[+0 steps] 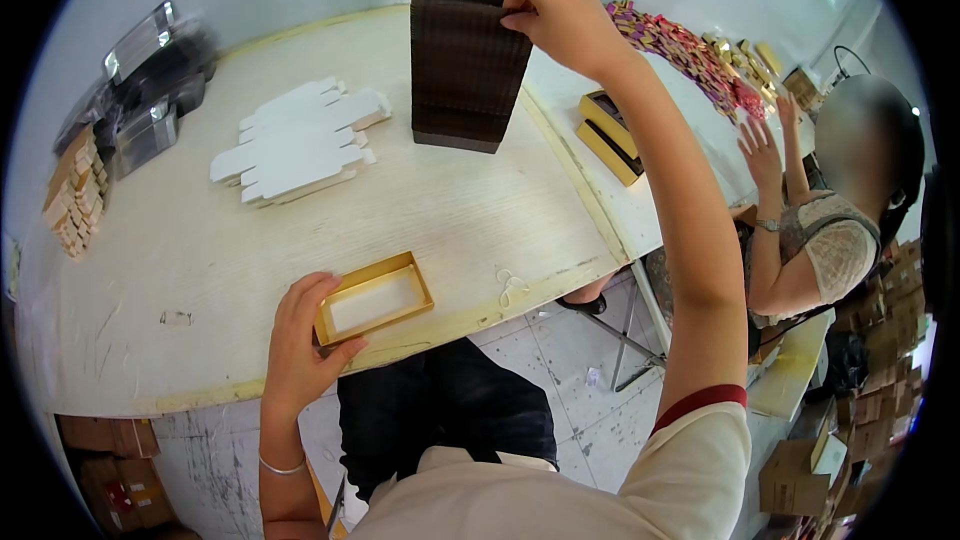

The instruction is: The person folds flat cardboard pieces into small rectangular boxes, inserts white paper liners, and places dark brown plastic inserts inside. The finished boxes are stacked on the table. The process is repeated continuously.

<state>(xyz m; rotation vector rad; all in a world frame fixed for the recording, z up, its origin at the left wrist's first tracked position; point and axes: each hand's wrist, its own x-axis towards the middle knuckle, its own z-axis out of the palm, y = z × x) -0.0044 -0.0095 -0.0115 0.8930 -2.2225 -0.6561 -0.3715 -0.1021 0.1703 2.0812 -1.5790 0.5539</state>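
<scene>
Near the front edge of the table, a shallow gold open box (405,315) with a pale inside lies at a slant. My left hand (303,332) grips its left end, the thumb at the near side and the fingers at the far side. Farther off stands a tall stack of dark brown, thin-layered trays (465,75). At its top right corner, the fingers of my right hand (545,12) are closed on the topmost brown tray; how many layers they pinch is hidden. Flat white carton blanks (300,145) lie piled left of the stack.
Clear plastic trays (150,130) and a stack of folded cardboard pieces (78,195) sit at far left. Right of the stack, dark and gold boxes (610,140) lie before a heap of small wrapped pieces (680,50). A co-worker (815,230) sits at right, both hands raised.
</scene>
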